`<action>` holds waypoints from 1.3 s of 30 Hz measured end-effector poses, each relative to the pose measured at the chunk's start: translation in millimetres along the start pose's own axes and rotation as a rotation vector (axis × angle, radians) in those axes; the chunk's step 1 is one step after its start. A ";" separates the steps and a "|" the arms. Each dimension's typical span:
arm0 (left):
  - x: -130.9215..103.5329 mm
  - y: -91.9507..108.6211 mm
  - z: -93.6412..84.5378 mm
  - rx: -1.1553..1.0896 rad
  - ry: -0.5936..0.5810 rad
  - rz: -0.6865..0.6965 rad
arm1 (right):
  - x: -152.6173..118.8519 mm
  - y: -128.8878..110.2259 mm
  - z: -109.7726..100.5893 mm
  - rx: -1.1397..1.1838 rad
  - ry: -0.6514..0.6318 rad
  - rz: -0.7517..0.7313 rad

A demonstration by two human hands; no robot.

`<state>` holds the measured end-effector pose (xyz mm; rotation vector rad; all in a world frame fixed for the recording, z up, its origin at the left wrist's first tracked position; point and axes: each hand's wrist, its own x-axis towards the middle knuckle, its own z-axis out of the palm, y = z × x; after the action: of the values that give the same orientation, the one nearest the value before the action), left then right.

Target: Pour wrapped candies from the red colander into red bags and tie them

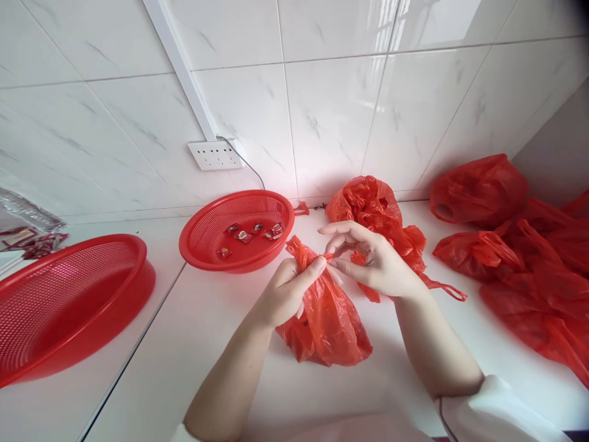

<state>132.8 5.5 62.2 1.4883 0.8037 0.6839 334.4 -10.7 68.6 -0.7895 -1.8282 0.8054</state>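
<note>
A red plastic bag (329, 325) sits on the white table in front of me, its top gathered between my hands. My left hand (292, 285) is closed around the bag's neck, thumb pressed on the twisted plastic. With thumb and fingertips, my right hand (370, 258) pinches a handle end of the same bag at the neck. What the bag contains is hard to make out through the plastic. Just behind my right hand lie more crumpled red bags (368, 199).
A red basket (197, 245) with several small wrapped packets (243, 236) stands behind my left hand. Another red basket (138, 252) is at left. Several red bags (478, 184) pile up at right. A power strip (216, 155) is on the tiled wall.
</note>
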 end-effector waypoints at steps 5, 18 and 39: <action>2.1 3.0 -1.9 -0.325 -0.065 -0.149 | 2.2 3.8 -0.1 -0.034 0.160 0.045; 8.3 5.4 -14.7 -0.470 -0.082 0.005 | -4.2 -2.3 -10.0 -0.128 -0.244 -0.152; 6.9 -9.1 -22.0 0.199 0.357 0.663 | 13.3 26.5 47.6 0.507 -0.146 0.194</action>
<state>118.3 24.0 54.5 1.8604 0.6458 1.4279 290.3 6.3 38.4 -0.5901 -1.5792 1.4141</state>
